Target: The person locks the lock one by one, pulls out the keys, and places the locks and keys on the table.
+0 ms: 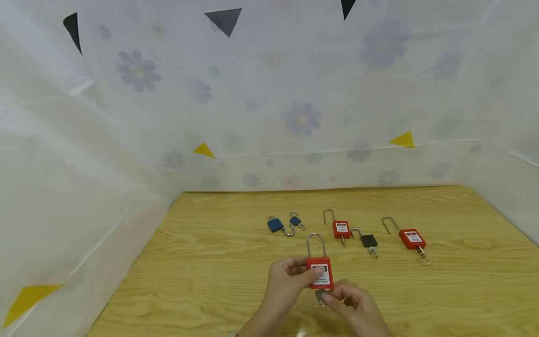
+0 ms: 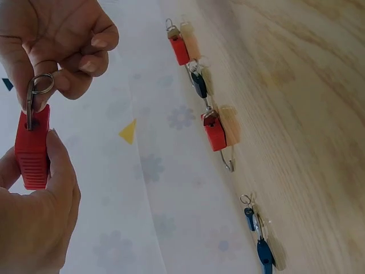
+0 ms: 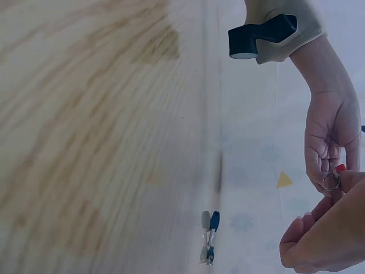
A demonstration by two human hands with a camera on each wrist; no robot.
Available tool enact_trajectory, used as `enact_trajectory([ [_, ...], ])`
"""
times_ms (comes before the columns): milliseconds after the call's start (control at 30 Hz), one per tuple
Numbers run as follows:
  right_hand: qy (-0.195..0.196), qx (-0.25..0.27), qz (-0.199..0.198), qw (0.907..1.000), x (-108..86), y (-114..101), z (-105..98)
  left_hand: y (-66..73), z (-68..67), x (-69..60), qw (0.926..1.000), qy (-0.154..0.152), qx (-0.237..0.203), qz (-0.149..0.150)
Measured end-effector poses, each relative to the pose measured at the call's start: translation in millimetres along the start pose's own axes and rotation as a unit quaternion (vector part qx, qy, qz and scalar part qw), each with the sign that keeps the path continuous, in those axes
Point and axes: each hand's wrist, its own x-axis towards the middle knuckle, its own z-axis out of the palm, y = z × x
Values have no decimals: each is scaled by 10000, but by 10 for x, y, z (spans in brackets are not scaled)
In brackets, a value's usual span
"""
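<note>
My left hand [image 1: 284, 282] holds a red padlock [image 1: 322, 279] upright by its body, thumb across the white label. Both legs of its tall steel shackle [image 1: 316, 235] meet the top of the body. Below, my right hand [image 1: 358, 305] pinches a key [image 1: 320, 297] at the padlock's underside. In the left wrist view, a ring [image 2: 43, 84] hangs on this key, and the red padlock [image 2: 32, 151] sits between left thumb and fingers. The right wrist view shows the ring [image 3: 331, 181], but the hands hide most of the padlock.
Beyond the hands, two red padlocks [image 1: 341, 229] [image 1: 412, 238], a black padlock [image 1: 369, 240] and two blue padlocks [image 1: 275, 224] [image 1: 295, 221] lie on the wooden table [image 1: 202, 262]. Several have swung-out shackles and keys inserted. White flowered sheeting [image 1: 269, 93] surrounds the table.
</note>
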Motion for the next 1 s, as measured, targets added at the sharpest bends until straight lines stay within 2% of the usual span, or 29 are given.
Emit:
enact_trajectory([
  [133,0,107,-51,9999,-21,3,-10,11,0,-30,9995,-99,129,281],
  [233,102,90,-124,9998,-35,17,-7,24,3,-50,9991,-135,177,369],
  [433,382,5,-325,9987,-48,31,34,18,-3,-37,9993,-170,32,337],
  [767,785,-89,19,9969,-56,10,114,-2,-4,-16,9993,-166,-171,271],
  [1000,1064,-189,131,9941,-78,-19,160,-7,-9,-20,9995,-155,-62,261],
])
